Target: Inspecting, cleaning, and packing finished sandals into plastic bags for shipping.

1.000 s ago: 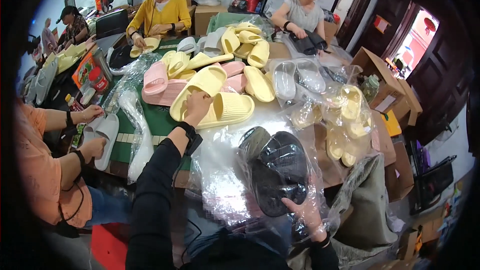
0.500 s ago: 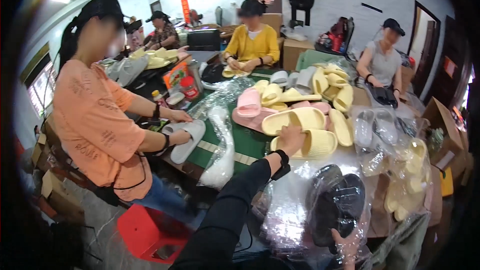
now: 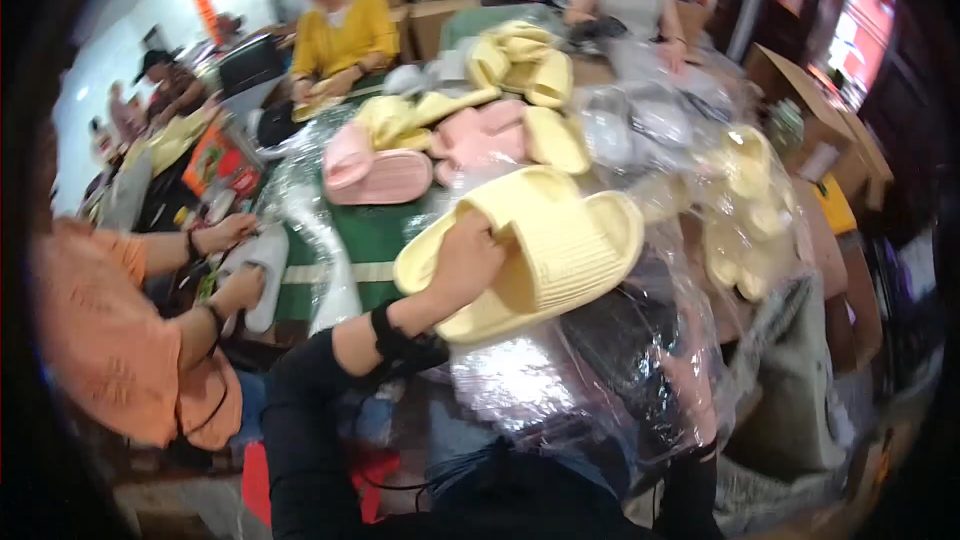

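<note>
A pair of pale yellow slippers [image 3: 575, 255] with ribbed straps is raised over the near side of the table, one overlapping the other. My left hand [image 3: 470, 258] is closed on them at the strap opening of the nearer slipper. Lower right, a clear plastic bag [image 3: 610, 365] spreads in front of me, with dark slippers [image 3: 640, 315] showing dimly through it. Against the right side of this bag is my right hand [image 3: 690, 380], blurred by motion and the shiny film, so its grip is unclear.
Pink slippers [image 3: 380, 177] and yellow slippers [image 3: 520, 55] are piled on the green table mat [image 3: 375, 240]. Bagged slippers [image 3: 745, 210] lie to the right, near a cardboard box [image 3: 800, 90]. At left a co-worker in orange [image 3: 130, 330] handles a pale grey slipper [image 3: 268, 275]; others sit across.
My left hand has lifted the yellow slippers off the pile and brought them closer. The view has swung right. My right hand and the bag with dark slippers have shifted upward in the picture.
</note>
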`<state>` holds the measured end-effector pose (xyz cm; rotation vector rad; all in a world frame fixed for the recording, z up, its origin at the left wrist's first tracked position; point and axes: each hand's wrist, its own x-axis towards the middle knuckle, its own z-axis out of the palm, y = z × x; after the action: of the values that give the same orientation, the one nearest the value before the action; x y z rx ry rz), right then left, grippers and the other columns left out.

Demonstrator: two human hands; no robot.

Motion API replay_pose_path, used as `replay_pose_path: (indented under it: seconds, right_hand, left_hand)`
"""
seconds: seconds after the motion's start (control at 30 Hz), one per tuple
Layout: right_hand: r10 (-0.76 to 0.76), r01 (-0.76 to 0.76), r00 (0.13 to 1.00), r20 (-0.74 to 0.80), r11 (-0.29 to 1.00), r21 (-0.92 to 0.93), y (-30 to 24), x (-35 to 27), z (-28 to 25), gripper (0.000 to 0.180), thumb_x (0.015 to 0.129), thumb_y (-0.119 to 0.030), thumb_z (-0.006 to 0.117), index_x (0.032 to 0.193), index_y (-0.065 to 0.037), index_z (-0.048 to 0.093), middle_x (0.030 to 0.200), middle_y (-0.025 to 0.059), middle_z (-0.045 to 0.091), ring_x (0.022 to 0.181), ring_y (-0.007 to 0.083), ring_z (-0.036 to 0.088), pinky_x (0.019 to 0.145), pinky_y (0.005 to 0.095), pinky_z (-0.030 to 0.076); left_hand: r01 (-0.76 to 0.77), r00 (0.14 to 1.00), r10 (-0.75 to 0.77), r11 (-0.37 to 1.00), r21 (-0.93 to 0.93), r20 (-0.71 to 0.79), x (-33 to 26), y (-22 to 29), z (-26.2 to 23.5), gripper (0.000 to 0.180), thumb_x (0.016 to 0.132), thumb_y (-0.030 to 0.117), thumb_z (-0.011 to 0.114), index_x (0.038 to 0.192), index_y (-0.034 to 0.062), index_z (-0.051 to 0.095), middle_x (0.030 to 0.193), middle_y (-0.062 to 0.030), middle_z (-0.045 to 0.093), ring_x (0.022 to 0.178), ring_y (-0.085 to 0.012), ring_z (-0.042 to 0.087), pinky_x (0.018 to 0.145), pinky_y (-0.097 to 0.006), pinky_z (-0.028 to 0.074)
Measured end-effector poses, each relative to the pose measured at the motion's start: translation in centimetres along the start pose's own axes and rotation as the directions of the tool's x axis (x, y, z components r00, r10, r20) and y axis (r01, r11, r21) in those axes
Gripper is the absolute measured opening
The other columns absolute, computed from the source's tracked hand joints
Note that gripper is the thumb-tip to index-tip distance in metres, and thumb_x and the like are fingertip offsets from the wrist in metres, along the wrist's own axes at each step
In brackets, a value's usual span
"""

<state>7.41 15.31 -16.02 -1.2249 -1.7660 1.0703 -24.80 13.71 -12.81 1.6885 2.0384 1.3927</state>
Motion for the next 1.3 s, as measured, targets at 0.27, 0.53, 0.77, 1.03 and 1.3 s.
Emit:
replay_pose_path:
  seconds: [0.27,0.53,0.77,1.03,1.3]
  right_hand:
    - [0.024,-0.043,0.99,-0.138,0.99,-0.136,3.0,-4.8,-7.3,0.083,0.065,-0.01,0.077,0.139,-0.005,0.039,0.141,0.0161,0.042,0.132,0.0279,0.037,0.11,0.0361,0.025]
    - [0.166,-0.06,0.943,-0.287,0.937,0.345,-0.9,-10.7,-13.4,0.071,0.075,-0.017,0.061,0.139,0.001,0.037,0.141,0.0143,0.039,0.132,0.0238,0.035,0.11,0.0318,0.022]
    - [0.237,0.229,0.784,-0.573,0.747,0.623,0.1,-18.3,-17.4,0.054,0.091,-0.019,0.047,0.139,0.003,0.035,0.14,0.0134,0.042,0.125,0.0227,0.044,0.105,0.0325,0.035]
    - [-0.168,0.359,0.911,-0.376,0.77,0.528,-1.4,-21.0,-17.2,0.053,0.082,-0.015,0.053,0.131,0.003,0.045,0.139,0.0214,0.041,0.13,0.0289,0.038,0.111,0.0369,0.026]
    - [0.814,-0.324,0.344,-0.468,0.57,0.755,1.1,-23.7,-17.8,0.05,0.085,-0.019,0.06,0.133,-0.008,0.049,0.118,0.0079,0.06,0.102,0.0189,0.059,0.087,0.0309,0.048]
  left_hand:
    - [0.098,0.961,-0.126,0.988,0.123,0.247,-4.5,-8.0,4.7,0.019,0.074,0.008,0.062,0.089,-0.0016,0.057,0.085,-0.0208,0.06,0.083,-0.036,0.059,0.07,-0.04,0.046]
    - [0.113,0.836,-0.087,0.993,-0.015,0.541,-4.9,-7.5,2.0,0.046,0.078,0.013,0.068,0.116,-0.0042,0.049,0.105,-0.0233,0.054,0.093,-0.0309,0.058,0.076,-0.036,0.047]
    - [-0.125,0.228,0.306,0.951,-0.284,0.924,-12.3,8.0,-4.6,0.058,0.086,0.016,0.061,0.137,-0.0002,0.038,0.135,-0.02,0.045,0.128,-0.0339,0.041,0.107,-0.039,0.031]
    - [0.187,-0.098,0.489,0.864,-0.467,0.867,-11.2,13.8,1.1,0.056,0.092,0.025,0.058,0.137,0.0006,0.038,0.135,-0.0233,0.043,0.127,-0.0361,0.041,0.107,-0.04,0.031]
    - [-0.058,-0.321,0.598,0.762,-0.645,0.735,-14.4,14.0,19.0,0.063,0.091,0.037,0.057,0.137,-0.0018,0.037,0.139,-0.0237,0.04,0.128,-0.0366,0.04,0.107,-0.039,0.033]
